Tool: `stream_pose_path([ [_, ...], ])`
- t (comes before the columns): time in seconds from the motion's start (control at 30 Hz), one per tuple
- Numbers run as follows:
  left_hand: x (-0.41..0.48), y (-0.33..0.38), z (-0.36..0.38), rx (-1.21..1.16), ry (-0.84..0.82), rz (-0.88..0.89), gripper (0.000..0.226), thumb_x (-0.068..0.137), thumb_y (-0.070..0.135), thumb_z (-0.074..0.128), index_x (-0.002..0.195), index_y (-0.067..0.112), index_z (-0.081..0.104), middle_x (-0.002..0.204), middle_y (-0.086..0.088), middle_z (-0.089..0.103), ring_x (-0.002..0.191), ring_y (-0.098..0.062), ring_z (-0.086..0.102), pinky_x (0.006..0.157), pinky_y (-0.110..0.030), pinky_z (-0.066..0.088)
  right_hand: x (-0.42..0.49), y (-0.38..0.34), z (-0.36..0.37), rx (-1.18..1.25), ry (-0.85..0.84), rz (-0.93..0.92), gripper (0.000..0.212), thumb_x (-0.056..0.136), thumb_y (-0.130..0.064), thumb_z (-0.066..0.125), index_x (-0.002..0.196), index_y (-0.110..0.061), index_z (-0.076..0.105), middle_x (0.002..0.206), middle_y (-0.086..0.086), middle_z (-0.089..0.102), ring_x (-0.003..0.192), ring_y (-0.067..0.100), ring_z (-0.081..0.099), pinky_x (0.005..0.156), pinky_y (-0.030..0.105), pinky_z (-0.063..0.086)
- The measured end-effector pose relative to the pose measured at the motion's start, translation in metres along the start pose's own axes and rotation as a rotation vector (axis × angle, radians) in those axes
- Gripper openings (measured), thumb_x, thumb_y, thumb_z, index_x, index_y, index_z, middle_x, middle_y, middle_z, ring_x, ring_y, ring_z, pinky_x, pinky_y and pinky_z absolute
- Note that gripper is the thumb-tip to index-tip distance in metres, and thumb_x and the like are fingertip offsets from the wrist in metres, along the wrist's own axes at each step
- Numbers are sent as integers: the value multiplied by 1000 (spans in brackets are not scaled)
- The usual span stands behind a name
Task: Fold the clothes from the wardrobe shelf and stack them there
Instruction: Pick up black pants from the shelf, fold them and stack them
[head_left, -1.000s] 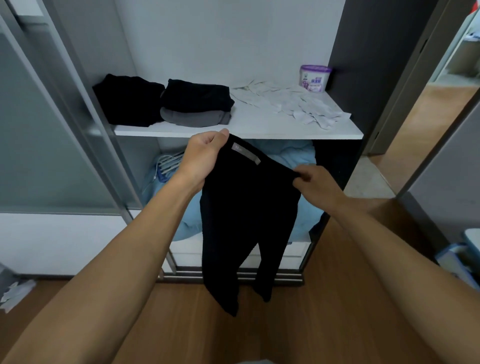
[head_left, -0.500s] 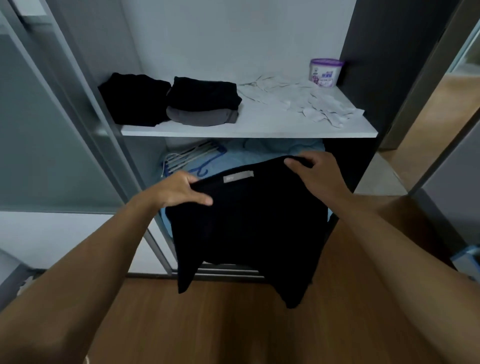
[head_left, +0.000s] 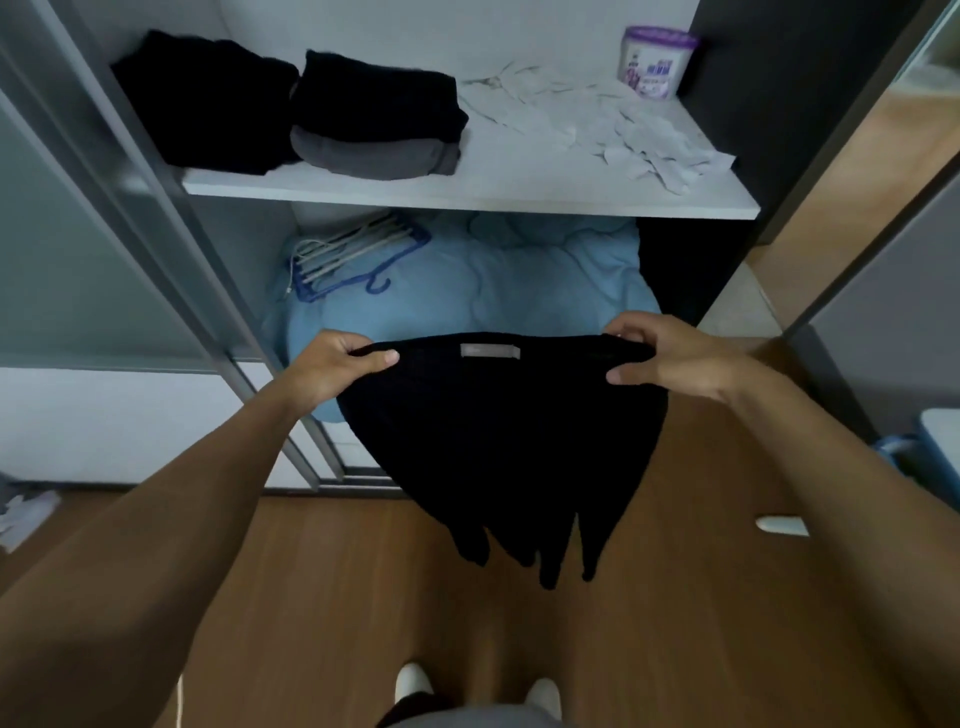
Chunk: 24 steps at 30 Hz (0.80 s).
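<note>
Wood-grain floor (head_left: 363, 597) lies below both grips. White shelf (head_left: 467, 192) sits above and beyond them, crumpled blue quilt (head_left: 467, 291) just behind. Black knit garment (head_left: 498, 441) hangs between the grips over the floor, hem in ragged points. Folded black-on-grey stack (head_left: 374, 119) is up-left on the shelf. Left grip (head_left: 332, 369) and right grip (head_left: 670, 358) each pinch a top corner. Grey label (head_left: 490, 352) is midway between. Versus 0.5 s ago: the top edge is now level and taut.

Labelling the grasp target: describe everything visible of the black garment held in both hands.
The black soft-fabric garment hangs loose over the brown wooden floor, top edge stretched level. A grey rectangular label sits on that edge. The left hand and right hand pinch its two top corners; narrow ends dangle below.
</note>
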<state>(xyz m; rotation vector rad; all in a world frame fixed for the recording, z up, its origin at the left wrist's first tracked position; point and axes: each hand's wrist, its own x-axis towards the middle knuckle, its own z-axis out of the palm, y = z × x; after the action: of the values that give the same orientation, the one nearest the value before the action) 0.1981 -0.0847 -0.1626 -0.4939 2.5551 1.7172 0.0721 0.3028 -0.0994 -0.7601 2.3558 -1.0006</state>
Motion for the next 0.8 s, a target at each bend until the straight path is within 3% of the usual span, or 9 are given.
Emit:
stream_pose_path([
  [0.07, 2, -5, -1, 59, -88, -15, 34, 79, 26, 82, 78, -6, 70, 70, -7, 65, 67, -18, 59, 68, -29, 44, -1, 18, 7, -8, 142, 38, 20, 85, -15, 76, 89, -30, 63, 86, -5, 65, 77, 3, 60, 69, 12, 45],
  [0.17, 0, -11, 4, 104, -260, -65, 7, 76, 20, 84, 74, 19, 78, 74, 4, 75, 70, -10, 70, 65, -19, 52, 2, 36, 26, 9, 431, 85, 28, 86, -15, 74, 76, -27, 51, 76, -7, 54, 67, 2, 50, 58, 6, 37],
  [0.23, -1, -14, 11, 47, -284, -85, 8, 80, 23, 82, 73, 23, 78, 71, 4, 74, 64, -8, 69, 58, -16, 52, 3, 41, 38, 39, 556, 147, 35, 87, -11, 72, 73, -25, 43, 73, -7, 48, 65, 4, 45, 55, 7, 37],
  [0.3, -1, -11, 20, -37, -194, -108, 15, 83, 30, 80, 74, 18, 78, 73, -2, 75, 64, -12, 70, 58, -18, 53, 4, 43, 50, 63, 628, 249, 36, 89, -13, 68, 72, -24, 39, 70, -5, 47, 61, 8, 44, 49, 11, 37],
  [0.37, 1, -4, 30, -103, -117, -131, 20, 86, 36, 76, 77, 18, 80, 81, -6, 78, 71, -15, 74, 62, -20, 56, 7, 40, 65, 110, 626, 321, 34, 91, -22, 67, 70, -20, 40, 66, -2, 49, 58, 11, 47, 45, 17, 37],
  [0.47, 5, 11, 49, -175, -60, -166, 32, 88, 41, 73, 80, 11, 78, 83, -9, 78, 71, -19, 73, 64, -23, 57, 18, 24, 88, 235, 564, 346, 37, 95, -28, 63, 67, -16, 42, 64, 1, 51, 58, 14, 50, 43, 15, 36],
  [0.57, 6, 28, 66, -190, -39, -159, 35, 92, 43, 68, 79, 10, 68, 67, -4, 69, 55, -14, 63, 50, -18, 47, 31, -4, 104, 295, 509, 304, 30, 94, -20, 62, 70, -12, 45, 72, 7, 52, 69, 20, 55, 61, 29, 44],
  [0.7, 2, 45, 81, -191, -94, -71, 33, 100, 37, 59, 91, 7, 70, 71, -3, 69, 49, -12, 54, 41, -20, 37, 42, -44, 115, 499, 457, 222, 24, 93, -15, 61, 74, -14, 47, 71, 3, 53, 61, 8, 59, 48, 23, 52],
  [0.8, -1, 56, 88, -165, -88, 14, 37, 101, 32, 58, 77, 4, 65, 56, 3, 63, 46, -9, 53, 46, -20, 40, 49, -65, 118, 592, 382, 236, 23, 95, -27, 61, 80, -9, 59, 78, 10, 65, 74, 22, 69, 58, 38, 62],
])
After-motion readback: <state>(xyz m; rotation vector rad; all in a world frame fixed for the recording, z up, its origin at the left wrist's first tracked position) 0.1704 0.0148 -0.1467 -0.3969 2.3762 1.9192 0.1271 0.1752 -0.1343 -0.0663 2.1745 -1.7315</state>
